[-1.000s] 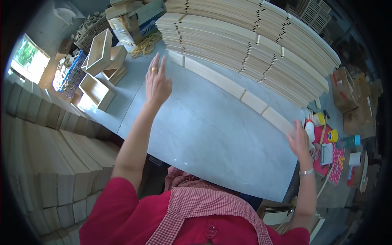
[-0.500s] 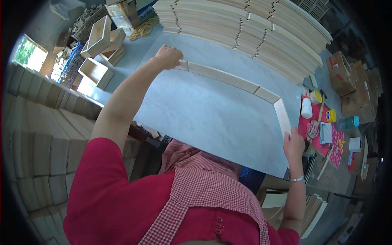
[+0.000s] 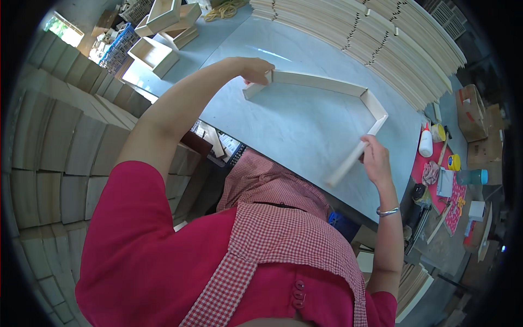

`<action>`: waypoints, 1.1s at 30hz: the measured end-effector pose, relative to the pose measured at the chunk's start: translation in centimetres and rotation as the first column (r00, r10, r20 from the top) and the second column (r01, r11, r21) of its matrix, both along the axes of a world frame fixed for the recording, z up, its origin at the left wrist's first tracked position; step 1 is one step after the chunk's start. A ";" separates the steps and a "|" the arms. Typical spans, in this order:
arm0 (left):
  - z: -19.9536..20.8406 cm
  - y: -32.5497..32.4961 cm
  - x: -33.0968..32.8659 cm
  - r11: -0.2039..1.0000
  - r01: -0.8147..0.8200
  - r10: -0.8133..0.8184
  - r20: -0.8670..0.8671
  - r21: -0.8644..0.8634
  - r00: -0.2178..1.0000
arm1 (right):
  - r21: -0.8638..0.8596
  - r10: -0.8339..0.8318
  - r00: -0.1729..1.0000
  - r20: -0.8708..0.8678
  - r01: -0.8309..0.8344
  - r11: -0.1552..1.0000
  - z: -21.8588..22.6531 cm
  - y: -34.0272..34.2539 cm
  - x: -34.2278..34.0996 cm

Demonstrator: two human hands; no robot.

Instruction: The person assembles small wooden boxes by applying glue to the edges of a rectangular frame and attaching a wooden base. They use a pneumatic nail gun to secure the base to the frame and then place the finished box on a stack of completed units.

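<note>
The worktop [image 3: 299, 131] lies open within the bent wooden strip [image 3: 321, 80]; stacked boards [image 3: 365, 41] bar the far side, wooden boxes [image 3: 153, 55] the far left.

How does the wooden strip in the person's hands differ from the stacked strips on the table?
The wooden strip is bent at its joints, while the stacked strips lie unfolded. The wooden strip is one piece, held by the left hand and right hand; the stacked strips are many, piled up and untouched. Both look pale and wooden.
</note>
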State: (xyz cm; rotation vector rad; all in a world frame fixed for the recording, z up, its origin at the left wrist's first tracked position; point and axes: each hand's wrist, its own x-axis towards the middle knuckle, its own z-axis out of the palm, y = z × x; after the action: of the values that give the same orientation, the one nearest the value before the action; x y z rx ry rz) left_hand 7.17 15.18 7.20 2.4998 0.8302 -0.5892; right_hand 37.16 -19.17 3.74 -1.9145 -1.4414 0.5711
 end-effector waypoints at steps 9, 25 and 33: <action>-2.3 -4.9 -1.3 0.887 -0.196 0.370 0.391 -0.418 0.843 | 0.080 0.170 0.781 0.601 -0.270 0.959 2.5 3.7 -8.0; -4.4 -10.1 -2.1 0.737 -0.293 0.660 0.556 -0.609 0.505 | 0.212 0.112 0.856 0.505 -0.249 0.945 -1.6 6.5 -9.6; -5.5 -11.5 -6.2 0.699 -0.043 0.606 0.558 -0.714 0.567 | 0.195 0.125 0.857 0.501 -0.252 0.948 -1.4 6.7 -9.5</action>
State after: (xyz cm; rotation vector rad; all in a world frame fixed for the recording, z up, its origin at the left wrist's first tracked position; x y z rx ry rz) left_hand 1.01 3.65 1.73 1.5855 0.5938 0.3389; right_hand 27.66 -12.48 2.36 -1.7874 -1.9310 -0.0310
